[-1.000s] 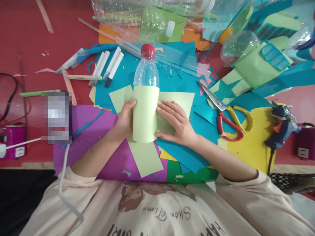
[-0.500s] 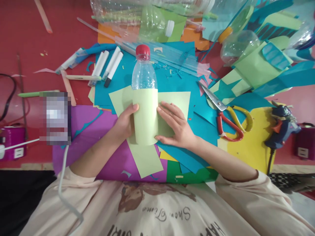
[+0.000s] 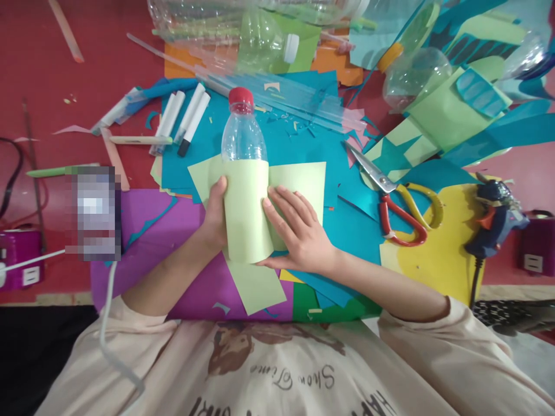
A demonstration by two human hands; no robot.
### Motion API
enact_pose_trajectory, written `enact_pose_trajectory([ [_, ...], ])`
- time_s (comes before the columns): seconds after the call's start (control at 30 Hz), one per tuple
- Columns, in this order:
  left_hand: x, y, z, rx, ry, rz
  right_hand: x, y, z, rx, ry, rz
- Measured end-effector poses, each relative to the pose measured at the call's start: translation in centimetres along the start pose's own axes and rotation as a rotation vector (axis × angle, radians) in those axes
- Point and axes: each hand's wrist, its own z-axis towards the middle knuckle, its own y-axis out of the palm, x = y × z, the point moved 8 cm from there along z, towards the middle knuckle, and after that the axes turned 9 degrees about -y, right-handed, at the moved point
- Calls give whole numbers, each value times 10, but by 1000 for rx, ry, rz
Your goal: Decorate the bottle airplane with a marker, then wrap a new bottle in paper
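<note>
A clear plastic bottle (image 3: 243, 136) with a red cap lies on a heap of coloured paper, its body wrapped in a pale green paper sheet (image 3: 247, 214). My left hand (image 3: 214, 216) grips the wrapped bottle from the left, thumb on top of the paper. On the right, my right hand (image 3: 297, 231) lies with fingers stretched flat, pressing the green sheet against the bottle's side and the paper below.
Red-and-yellow scissors (image 3: 399, 202) lie to the right, and a glue gun (image 3: 494, 216) rests on yellow paper further right. White markers (image 3: 186, 121) lie upper left. Empty bottles (image 3: 260, 34) and cut paper crowd the far side. A blurred phone (image 3: 93, 211) stands at left.
The bottle and both hands have shifted a little to the left. My left thumb has slid up along the wrapped paper; the right hand still presses it flat.
</note>
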Motion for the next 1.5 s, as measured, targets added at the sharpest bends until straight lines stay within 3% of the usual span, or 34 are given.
enact_pose_trajectory([
  [0.17,1,8,-1,-54,-3,-20,-1,0,2,-28,-28,-45],
  [0.37,-2,8,-3,-15,-36,-53,-2,0,4,-81,-55,-99],
  [0.57,0,8,-4,4,-16,-49,-4,-3,6,-54,-76,-121],
  [0.9,-4,12,-4,-63,-58,12,-5,-3,5,-43,-69,-112],
  [1.3,-4,-1,-3,78,-47,37,4,-2,-1,-31,-25,28],
  [1.5,0,3,-2,64,-18,-3,11,-6,0,2,-18,94],
])
